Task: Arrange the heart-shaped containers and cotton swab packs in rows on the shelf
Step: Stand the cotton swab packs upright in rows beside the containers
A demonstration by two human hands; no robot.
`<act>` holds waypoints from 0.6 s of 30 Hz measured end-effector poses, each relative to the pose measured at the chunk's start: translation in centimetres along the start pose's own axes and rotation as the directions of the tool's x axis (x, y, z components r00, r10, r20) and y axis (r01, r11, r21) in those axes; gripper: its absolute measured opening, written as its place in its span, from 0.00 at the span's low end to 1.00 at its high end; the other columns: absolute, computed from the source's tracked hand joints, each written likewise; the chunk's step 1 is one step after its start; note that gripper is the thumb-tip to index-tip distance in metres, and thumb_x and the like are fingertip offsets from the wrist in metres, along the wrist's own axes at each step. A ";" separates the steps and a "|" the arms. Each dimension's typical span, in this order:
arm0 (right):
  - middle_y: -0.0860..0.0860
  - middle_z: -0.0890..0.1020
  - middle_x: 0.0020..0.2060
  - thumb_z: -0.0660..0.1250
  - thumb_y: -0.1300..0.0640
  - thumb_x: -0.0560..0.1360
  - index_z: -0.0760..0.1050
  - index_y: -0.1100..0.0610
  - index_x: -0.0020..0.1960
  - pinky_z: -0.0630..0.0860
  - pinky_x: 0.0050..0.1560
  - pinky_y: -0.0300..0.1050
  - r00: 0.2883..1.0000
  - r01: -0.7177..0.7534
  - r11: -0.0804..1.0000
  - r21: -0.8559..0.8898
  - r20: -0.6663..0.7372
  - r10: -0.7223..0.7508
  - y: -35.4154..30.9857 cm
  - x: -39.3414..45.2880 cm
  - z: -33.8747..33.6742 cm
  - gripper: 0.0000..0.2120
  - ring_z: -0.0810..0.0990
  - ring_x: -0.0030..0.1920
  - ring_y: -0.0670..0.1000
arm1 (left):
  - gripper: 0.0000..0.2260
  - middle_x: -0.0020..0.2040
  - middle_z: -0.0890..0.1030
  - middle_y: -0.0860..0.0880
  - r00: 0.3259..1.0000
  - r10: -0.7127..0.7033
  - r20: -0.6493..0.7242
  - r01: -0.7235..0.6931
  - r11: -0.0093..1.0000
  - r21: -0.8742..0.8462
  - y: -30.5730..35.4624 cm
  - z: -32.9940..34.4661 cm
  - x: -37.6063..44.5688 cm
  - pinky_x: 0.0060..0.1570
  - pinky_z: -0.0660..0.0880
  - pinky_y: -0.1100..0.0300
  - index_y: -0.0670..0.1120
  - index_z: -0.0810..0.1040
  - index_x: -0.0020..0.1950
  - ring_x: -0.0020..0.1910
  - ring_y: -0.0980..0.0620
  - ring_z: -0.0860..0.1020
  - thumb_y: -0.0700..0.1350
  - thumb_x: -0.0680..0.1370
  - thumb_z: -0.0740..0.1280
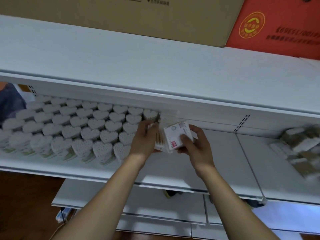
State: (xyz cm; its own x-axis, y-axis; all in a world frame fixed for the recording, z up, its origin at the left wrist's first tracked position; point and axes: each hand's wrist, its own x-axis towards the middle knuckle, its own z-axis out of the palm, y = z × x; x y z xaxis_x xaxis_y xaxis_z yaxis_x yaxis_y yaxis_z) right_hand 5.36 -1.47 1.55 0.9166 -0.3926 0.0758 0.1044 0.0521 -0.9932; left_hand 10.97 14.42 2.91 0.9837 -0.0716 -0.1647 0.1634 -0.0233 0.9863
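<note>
Two hands (145, 137) (195, 144) around two swab packs (176, 135)

Setting is looking like a shop or its stockroom. White metal retail shelving (173, 70) with slotted uprights (241, 122) is carrying many identical heart-shaped containers (90, 129) standing in rows. Shipping cartons, one brown (138, 16) and one red (277, 26), are sitting on the top tier.

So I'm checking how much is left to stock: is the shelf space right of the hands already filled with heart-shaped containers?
No: the heart-shaped containers fill only the left; a loose pile of packs lies far right on the shelf.
</note>
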 end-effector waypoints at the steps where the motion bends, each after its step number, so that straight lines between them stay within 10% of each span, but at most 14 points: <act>1: 0.55 0.85 0.49 0.68 0.64 0.79 0.76 0.51 0.60 0.81 0.38 0.45 1.000 0.011 1.000 -0.021 0.008 -0.011 0.0 -0.1 0.1 0.13 0.85 0.43 0.53 | 0.15 0.60 0.77 0.48 0.999 0.024 0.031 -0.025 0.999 0.034 0.0 0.1 -0.1 0.43 0.84 0.48 0.52 0.71 0.68 0.52 0.50 0.81 0.51 0.81 0.66; 7: 0.49 0.84 0.55 0.67 0.61 0.79 0.79 0.49 0.65 0.82 0.45 0.45 0.997 0.074 0.968 -0.241 0.045 -0.065 0.4 0.5 -0.3 0.16 0.84 0.49 0.51 | 0.23 0.62 0.76 0.50 0.992 0.115 0.043 -0.120 0.985 0.126 -0.5 -0.2 0.1 0.50 0.82 0.50 0.51 0.70 0.71 0.57 0.51 0.78 0.47 0.78 0.71; 12: 0.46 0.85 0.48 0.69 0.66 0.76 0.77 0.46 0.58 0.81 0.42 0.41 0.996 0.079 0.972 -0.221 0.048 -0.070 -0.3 0.8 -0.3 0.18 0.84 0.48 0.52 | 0.23 0.57 0.74 0.55 0.986 0.163 0.032 -0.166 0.971 0.170 -0.5 -0.5 -0.2 0.37 0.74 0.74 0.51 0.70 0.70 0.47 0.66 0.75 0.47 0.77 0.72; 18: 0.44 0.83 0.53 0.73 0.58 0.74 0.72 0.35 0.67 0.81 0.50 0.42 0.931 0.175 0.841 -0.512 0.364 0.028 -0.6 1.2 -1.6 0.28 0.83 0.48 0.45 | 0.25 0.51 0.75 0.58 0.982 0.184 0.038 -0.186 0.934 0.306 -0.3 -1.6 -0.2 0.40 0.69 0.75 0.54 0.69 0.69 0.51 0.56 0.75 0.47 0.76 0.74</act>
State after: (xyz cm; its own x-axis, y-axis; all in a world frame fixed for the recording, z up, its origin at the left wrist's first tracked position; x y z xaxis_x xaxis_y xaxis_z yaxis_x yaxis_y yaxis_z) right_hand 5.78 -3.39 2.10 0.9967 -0.0302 0.0754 0.0506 -0.4950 -0.8674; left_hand 10.80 16.03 2.68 0.9934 -0.1129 0.0189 -0.0536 -0.3134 0.9481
